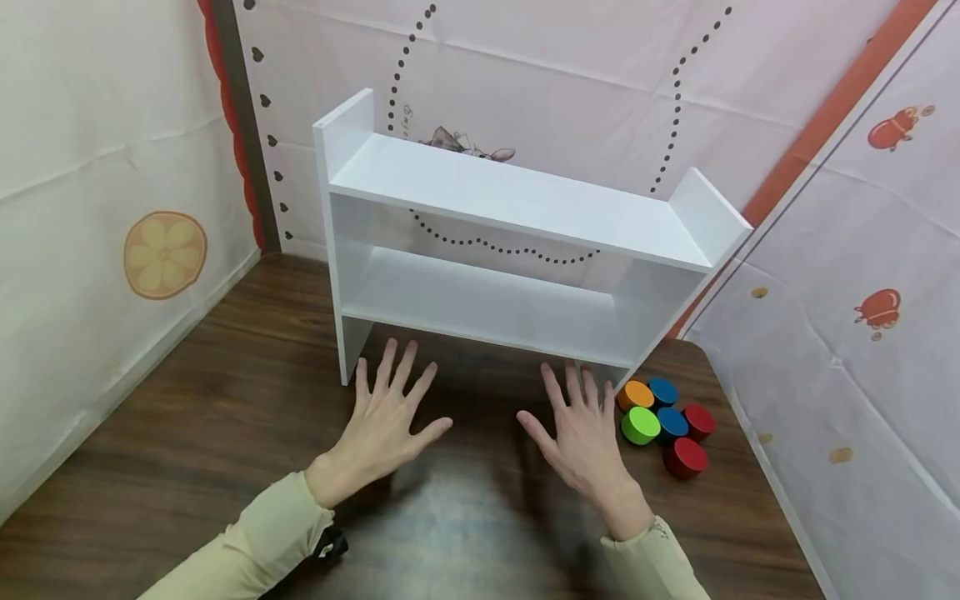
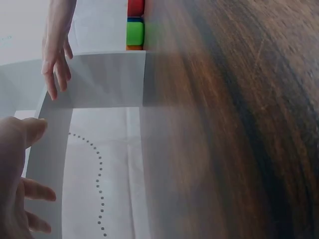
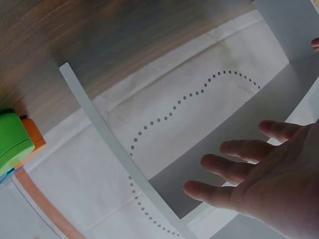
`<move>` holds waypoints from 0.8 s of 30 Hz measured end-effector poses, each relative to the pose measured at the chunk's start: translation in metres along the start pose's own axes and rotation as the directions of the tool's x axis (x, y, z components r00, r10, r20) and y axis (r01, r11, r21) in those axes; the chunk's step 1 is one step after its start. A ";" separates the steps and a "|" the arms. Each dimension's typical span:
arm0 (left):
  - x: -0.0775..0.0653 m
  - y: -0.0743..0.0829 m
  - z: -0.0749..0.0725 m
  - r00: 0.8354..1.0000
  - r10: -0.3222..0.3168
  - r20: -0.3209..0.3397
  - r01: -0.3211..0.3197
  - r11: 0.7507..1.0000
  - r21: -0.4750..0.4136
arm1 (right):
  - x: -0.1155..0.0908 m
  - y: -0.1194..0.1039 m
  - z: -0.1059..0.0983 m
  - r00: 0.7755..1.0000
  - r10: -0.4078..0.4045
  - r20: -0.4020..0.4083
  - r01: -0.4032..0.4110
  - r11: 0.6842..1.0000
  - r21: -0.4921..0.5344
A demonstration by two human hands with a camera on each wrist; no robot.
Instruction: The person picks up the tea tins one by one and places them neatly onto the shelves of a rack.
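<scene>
Both hands hover palm down over the dark wooden table, fingers spread, nothing held. My left hand is in front of the lower left part of a white two-tier shelf. Near the shelf's lower right end is my right hand, apart from the left. Just right of it sits a cluster of round blocks: an orange block, a green block, blue blocks and red blocks. In the right wrist view the fingers stand before the shelf's lower board; contact cannot be made out.
The shelf stands on the wooden table, close to a printed cloth backdrop. White cloth walls border the table on the left and right. Both shelf boards are bare.
</scene>
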State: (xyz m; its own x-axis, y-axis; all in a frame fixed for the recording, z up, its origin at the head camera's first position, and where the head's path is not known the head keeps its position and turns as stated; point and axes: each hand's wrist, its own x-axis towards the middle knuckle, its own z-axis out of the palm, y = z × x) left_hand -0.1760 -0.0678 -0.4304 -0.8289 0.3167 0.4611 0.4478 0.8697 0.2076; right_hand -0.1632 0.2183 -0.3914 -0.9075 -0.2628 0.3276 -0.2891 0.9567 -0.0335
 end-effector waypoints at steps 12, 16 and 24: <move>0.042 0.001 -0.057 0.860 0.193 -0.473 -0.250 0.966 -0.061 | -0.009 0.001 -0.015 0.995 -0.029 0.090 0.020 0.994 0.106; 0.074 -0.004 -0.094 0.763 0.229 -0.604 -0.318 0.947 -0.044 | -0.015 0.009 -0.021 0.996 -0.087 -0.005 0.086 0.975 0.204; 0.114 -0.020 -0.148 0.700 0.267 -0.663 -0.367 0.930 -0.012 | -0.020 0.051 -0.019 0.899 -0.088 -0.429 0.189 0.962 0.197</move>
State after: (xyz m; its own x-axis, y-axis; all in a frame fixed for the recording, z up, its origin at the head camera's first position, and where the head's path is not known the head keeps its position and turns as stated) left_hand -0.2296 -0.1048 -0.2543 -0.2380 0.2033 0.9497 0.7246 0.6883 0.0342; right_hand -0.1539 0.2752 -0.3813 -0.6593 -0.2671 0.7028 -0.5096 0.8460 -0.1567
